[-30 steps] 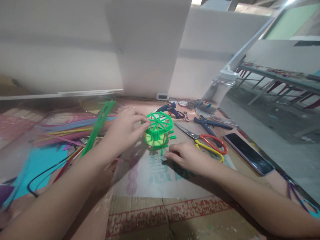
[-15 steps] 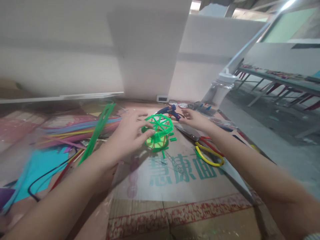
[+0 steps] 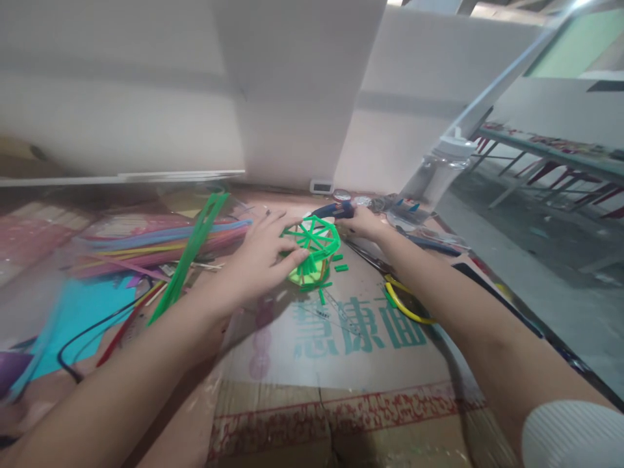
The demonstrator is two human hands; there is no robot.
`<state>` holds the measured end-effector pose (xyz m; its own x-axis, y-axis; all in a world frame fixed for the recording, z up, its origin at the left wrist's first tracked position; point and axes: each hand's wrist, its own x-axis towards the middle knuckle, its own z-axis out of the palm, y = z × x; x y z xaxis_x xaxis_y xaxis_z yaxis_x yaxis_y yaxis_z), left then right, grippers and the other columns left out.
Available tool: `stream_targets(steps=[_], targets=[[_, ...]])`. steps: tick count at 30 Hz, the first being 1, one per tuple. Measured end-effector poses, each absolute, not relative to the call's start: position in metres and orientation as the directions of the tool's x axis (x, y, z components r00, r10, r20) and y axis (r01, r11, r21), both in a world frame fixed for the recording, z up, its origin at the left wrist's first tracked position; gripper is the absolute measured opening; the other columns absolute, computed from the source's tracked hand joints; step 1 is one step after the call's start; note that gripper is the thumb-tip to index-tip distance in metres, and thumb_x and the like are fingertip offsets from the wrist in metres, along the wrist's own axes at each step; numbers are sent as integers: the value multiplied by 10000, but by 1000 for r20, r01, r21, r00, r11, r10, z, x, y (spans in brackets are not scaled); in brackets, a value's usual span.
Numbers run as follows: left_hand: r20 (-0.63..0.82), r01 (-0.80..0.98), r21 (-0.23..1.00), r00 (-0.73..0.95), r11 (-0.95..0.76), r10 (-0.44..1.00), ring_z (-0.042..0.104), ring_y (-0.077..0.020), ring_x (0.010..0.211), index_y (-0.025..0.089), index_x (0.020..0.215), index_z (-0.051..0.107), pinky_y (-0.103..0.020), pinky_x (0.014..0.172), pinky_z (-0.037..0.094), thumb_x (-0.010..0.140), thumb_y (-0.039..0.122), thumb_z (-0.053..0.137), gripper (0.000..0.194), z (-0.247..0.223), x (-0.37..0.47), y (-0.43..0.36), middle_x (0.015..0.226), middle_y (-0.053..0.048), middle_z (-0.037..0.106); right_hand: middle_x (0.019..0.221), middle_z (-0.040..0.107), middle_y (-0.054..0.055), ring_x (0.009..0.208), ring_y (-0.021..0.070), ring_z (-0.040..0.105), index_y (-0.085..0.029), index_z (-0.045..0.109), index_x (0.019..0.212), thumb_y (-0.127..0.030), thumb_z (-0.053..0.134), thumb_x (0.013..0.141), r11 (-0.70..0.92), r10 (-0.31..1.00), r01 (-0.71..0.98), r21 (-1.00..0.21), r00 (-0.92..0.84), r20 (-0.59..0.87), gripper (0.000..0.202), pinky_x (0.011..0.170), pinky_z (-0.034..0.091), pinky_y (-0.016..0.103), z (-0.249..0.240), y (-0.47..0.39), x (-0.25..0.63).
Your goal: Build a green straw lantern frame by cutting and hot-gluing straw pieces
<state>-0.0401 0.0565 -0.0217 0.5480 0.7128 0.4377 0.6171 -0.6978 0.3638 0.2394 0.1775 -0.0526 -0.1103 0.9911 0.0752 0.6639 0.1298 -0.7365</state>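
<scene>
A small green spoked model (image 3: pixel 318 239), with a wheel-like top above a lime-green base, stands at the middle of the work surface. My left hand (image 3: pixel 270 253) is curled around its left side, thumb and fingers at the rim. Just behind the model lies a dark blue glue gun (image 3: pixel 334 210). My right hand (image 3: pixel 364 225) is closed around the handle end of the glue gun, its fingers partly hidden. Short green pieces (image 3: pixel 341 267) are scattered to the right of the model. Scissors with yellow and red handles (image 3: pixel 407 309) lie under my right forearm.
Green stems (image 3: pixel 192 253) and a bundle of coloured stems (image 3: pixel 170 244) lie at left, near a blue sheet (image 3: pixel 80 318). A clear bottle (image 3: pixel 433 179) stands at the back right. A small white display (image 3: pixel 322 187) sits by the wall. Printed cardboard (image 3: pixel 351 364) covers the front.
My right hand has moved left onto the glue gun and closed around its handle. My left hand stays at the green model. The view has shifted slightly.
</scene>
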Motion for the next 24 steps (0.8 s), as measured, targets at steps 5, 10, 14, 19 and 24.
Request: stream_targets(steps=[5,10,14,19,24], targets=[[466,617,356,534,-701,706,458,-373,1422,217,834,799,-680,1202,273,991,430,571,349,-20,-42,57,1482,-107,600,665,710,70,623,193,659,-124,720,941,-332,768,833,105,994,651,-752,-37,107,239,554,502,262,-37,161,256],[447,608,351,560,-713,697,432,-383,1443,196,790,780,-673,1204,274,995,417,563,372,-19,-44,58,1481,-133,598,792,750,83,682,199,693,-160,741,1043,-373,674,886,218,974,515,-829,-58,220,273,648,551,300,-12,115,265],[442,615,357,552,-703,707,415,-383,1460,192,811,782,-669,1215,267,1006,423,547,383,-20,-44,58,1509,-130,579,920,775,79,736,210,714,-198,740,925,-333,719,824,289,957,440,-850,-115,266,170,725,574,340,0,74,267],[427,623,385,534,-681,730,418,-373,1465,201,843,784,-641,1210,308,997,399,561,336,-21,-44,58,1510,-116,577,809,747,49,747,223,702,-218,720,802,-394,766,831,323,940,442,-837,-255,228,185,751,572,369,-8,43,270],[427,612,389,543,-689,723,432,-368,1453,203,818,774,-642,1206,315,1005,406,548,357,-20,-43,57,1516,-128,571,823,743,59,779,248,702,-235,734,846,-599,797,809,427,883,468,-774,-400,245,372,705,565,370,-14,27,269]])
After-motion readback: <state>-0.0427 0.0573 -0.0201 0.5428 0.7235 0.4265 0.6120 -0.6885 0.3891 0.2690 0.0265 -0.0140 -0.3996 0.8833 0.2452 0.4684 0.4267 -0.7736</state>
